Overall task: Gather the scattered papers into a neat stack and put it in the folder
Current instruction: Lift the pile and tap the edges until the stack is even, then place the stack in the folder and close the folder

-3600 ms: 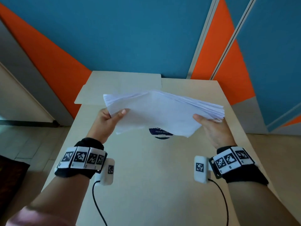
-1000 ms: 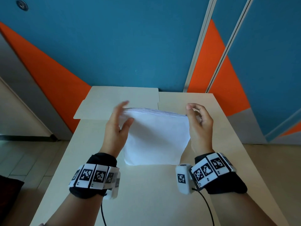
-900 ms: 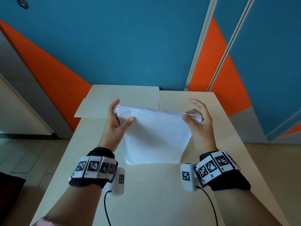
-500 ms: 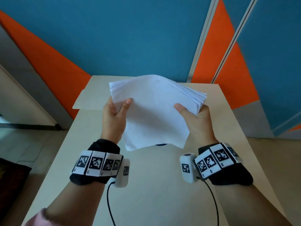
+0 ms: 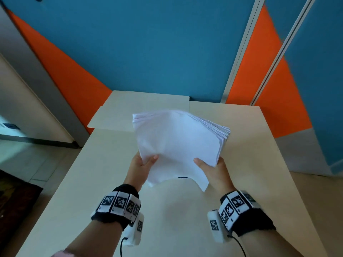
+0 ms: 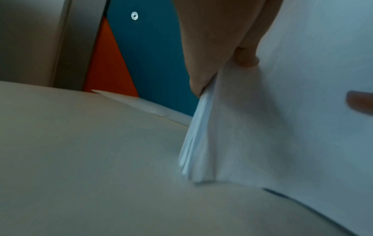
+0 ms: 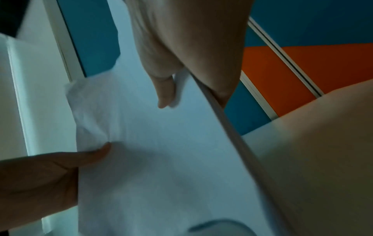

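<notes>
Blue/orange wall behind, beige tabletop (image 5: 111,191) below. 1 paper stack (image 5: 178,141) held above tabletop ctr; left hand (image 5: 141,166) pinches its 7 o'clock corner, right hand (image 5: 213,169) pinches the 5 o'clock corner. 1 folder (image 5: 137,110) flat at 11 o'clock. Far edges fanned, so IMO tap square on tabletop, keep both pinches firm, then slide in. 2 hands, 2 wrist cams.

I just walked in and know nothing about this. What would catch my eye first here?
First, the thick stack of white paper sheets, held above the pale beige table by the left hand and right hand, each with a thumb on top. Next, the beige card folder lying at the table's far left corner, before a bold blue-and-orange wall.
</notes>
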{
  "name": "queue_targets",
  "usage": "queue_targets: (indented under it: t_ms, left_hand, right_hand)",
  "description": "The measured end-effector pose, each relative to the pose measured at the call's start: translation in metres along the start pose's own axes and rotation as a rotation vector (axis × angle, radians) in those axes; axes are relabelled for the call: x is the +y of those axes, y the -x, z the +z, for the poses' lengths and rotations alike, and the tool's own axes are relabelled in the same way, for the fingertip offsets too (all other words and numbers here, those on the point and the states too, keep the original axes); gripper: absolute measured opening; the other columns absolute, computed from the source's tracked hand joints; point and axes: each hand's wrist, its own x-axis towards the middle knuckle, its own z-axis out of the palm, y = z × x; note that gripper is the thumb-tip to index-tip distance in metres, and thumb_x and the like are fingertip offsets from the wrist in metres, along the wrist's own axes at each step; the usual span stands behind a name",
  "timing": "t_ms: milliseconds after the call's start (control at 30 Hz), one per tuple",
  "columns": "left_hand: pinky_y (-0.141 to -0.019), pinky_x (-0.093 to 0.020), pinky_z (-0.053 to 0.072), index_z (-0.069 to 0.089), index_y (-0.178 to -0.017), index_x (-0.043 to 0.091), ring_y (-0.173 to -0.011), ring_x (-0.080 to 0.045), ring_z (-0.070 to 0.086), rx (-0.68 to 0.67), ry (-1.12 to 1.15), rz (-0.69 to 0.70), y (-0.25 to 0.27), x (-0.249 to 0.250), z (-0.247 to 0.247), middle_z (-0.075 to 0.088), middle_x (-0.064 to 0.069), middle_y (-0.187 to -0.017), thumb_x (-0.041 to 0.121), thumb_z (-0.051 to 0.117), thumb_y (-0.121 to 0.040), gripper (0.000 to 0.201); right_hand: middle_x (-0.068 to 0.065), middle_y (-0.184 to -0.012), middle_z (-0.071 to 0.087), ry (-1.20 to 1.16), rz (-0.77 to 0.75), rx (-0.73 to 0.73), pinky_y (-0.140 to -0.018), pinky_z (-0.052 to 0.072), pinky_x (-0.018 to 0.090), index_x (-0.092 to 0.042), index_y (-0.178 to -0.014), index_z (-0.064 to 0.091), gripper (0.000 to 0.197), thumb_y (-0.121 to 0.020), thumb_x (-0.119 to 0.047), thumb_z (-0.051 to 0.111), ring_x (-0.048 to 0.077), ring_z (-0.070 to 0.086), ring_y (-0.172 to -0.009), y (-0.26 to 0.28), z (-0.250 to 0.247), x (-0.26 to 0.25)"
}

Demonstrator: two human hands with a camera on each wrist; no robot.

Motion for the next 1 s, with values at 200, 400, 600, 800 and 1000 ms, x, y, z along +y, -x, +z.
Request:
queue_targets:
  t_ms: [200, 400, 600, 800, 1000]
  left_hand:
    - [-0.077, -0.026, 0.057, 0.066, -0.104, 0.003, -0.090, -0.023, 0.070, -0.096, 0.050, -0.071, -0.017, 0.008, -0.012, 0.074, -0.006, -0.094, 0.010, 0.058, -0.088, 0.019]
    - [-0.077, -0.033, 0.057, 0.066, -0.104, 0.009, -0.087, -0.022, 0.070, -0.185, 0.133, -0.092, -0.048, 0.021, -0.039, 0.073, -0.011, -0.098, 0.015, 0.069, -0.078, 0.027]
    - [-0.087, -0.043, 0.052, 0.068, -0.097, 0.010, -0.085, -0.026, 0.067, -0.050, 0.246, -0.203, -0.080, 0.007, -0.058, 0.073, -0.010, -0.090, 0.017, 0.069, -0.069, 0.029]
    - [-0.071, -0.028, 0.053, 0.057, -0.115, -0.004, -0.087, -0.027, 0.063, -0.167, 0.030, -0.371, -0.126, -0.014, -0.084, 0.066, -0.015, -0.105, 0.016, 0.051, -0.094, 0.030]
    - [-0.076, -0.034, 0.048, 0.058, -0.113, 0.008, -0.090, -0.028, 0.060, 0.273, -0.190, -0.370, -0.205, -0.039, -0.138, 0.062, -0.009, -0.109, 0.023, 0.049, -0.093, 0.027]
  right_hand:
    - [-0.007, -0.084, 0.069, 0.009, 0.027, -0.104, -0.083, 0.049, 0.030, -0.022, -0.078, 0.065, 0.008, -0.080, -0.017, 0.071, 0.016, 0.067, -0.085, -0.020, -0.011, -0.013]
    - [0.001, -0.100, 0.072, -0.031, 0.059, -0.218, -0.091, 0.050, 0.031, -0.021, -0.088, 0.068, 0.011, -0.081, -0.013, 0.070, 0.016, 0.067, -0.095, -0.040, 0.010, -0.026]
    - [-0.003, -0.113, 0.069, -0.135, 0.226, -0.323, -0.087, 0.048, 0.027, -0.018, -0.117, 0.060, 0.062, -0.064, -0.043, 0.080, 0.011, 0.064, -0.105, -0.045, 0.044, -0.012]
    - [0.003, -0.123, 0.064, -0.032, 0.293, -0.332, -0.097, 0.044, 0.029, -0.012, -0.127, 0.054, 0.035, -0.092, -0.018, 0.055, 0.019, 0.059, -0.114, -0.061, 0.069, -0.005]
    - [0.000, -0.108, 0.067, -0.065, 0.326, -0.250, -0.069, 0.048, 0.022, -0.014, -0.116, 0.056, 0.023, -0.093, -0.014, 0.052, 0.011, 0.064, -0.092, -0.090, 0.083, -0.008]
